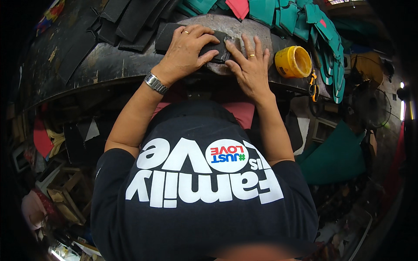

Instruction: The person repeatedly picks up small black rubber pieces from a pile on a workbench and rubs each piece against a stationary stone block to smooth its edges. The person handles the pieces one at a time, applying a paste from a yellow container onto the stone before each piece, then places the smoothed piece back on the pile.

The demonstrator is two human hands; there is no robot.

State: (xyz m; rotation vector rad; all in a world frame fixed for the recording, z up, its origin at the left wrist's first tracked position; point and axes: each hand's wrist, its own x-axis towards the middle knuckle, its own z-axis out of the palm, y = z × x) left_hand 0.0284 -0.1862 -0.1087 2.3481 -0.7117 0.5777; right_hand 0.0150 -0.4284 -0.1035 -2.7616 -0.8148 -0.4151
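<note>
A black sheet-like piece [165, 35] lies on the worn grey slab [257, 29] at the front of the work table. My left hand [187, 48] rests on top of this piece, fingers curved and apart, pressing rather than wrapped round it. My right hand [251, 65] lies at the piece's right end with fingers stretched out. Its index finger and thumb touch the edge by a small whitish-worn dark block [233, 43]. Whether that block is separate from the black piece, I cannot tell.
Black strips [135, 26] are heaped at the back left of the dark table [100, 63]. Green pieces [289, 17] pile along the back right, with a red piece [238, 8] among them. A yellow tub [294, 61] and orange-handled scissors [313, 87] sit near the right edge.
</note>
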